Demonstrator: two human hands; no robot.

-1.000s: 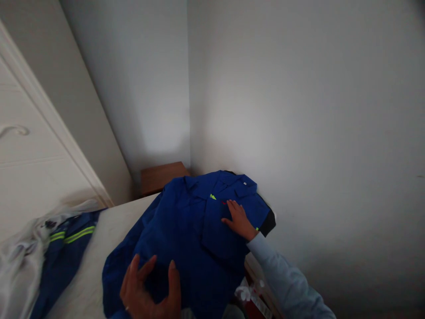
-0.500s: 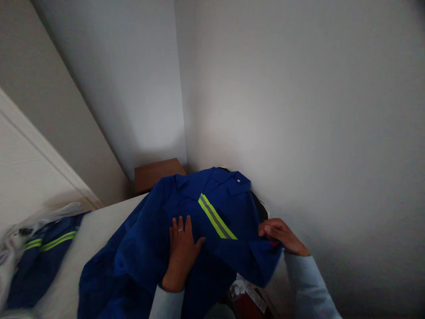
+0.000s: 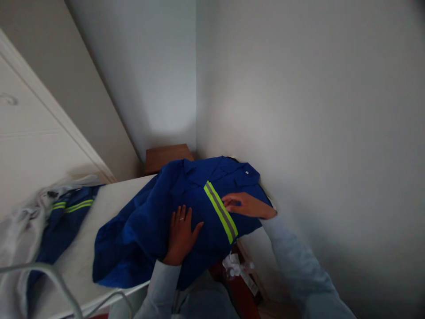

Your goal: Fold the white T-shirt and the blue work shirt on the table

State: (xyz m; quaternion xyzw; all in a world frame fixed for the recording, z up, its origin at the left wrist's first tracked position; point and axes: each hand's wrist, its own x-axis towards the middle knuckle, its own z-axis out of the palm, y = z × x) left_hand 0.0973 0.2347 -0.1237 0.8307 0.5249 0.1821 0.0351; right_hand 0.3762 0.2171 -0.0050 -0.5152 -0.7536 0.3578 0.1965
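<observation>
A blue work jacket (image 3: 146, 226) with a yellow-and-grey reflective stripe (image 3: 221, 212) lies spread over the far end of a white table (image 3: 102, 208), collar toward the wall corner. My left hand (image 3: 181, 232) rests flat on the cloth just left of the stripe, fingers spread, a ring on one finger. My right hand (image 3: 247, 205) lies flat on the jacket's right side, fingertips touching the stripe. Neither hand grips the cloth.
A second blue garment with reflective stripes (image 3: 63, 219) lies at the table's left beside a crumpled clear plastic bag (image 3: 20, 230). A brown wooden stand (image 3: 166, 156) sits in the corner. White cupboard doors (image 3: 29, 146) stand at left. A red item with white plastic (image 3: 237, 270) sits below the table's right edge.
My right hand has let go of the folded flap it pinched and now lies flat by the stripe. The left hand stays pressed on the cloth. The view has shifted a little.
</observation>
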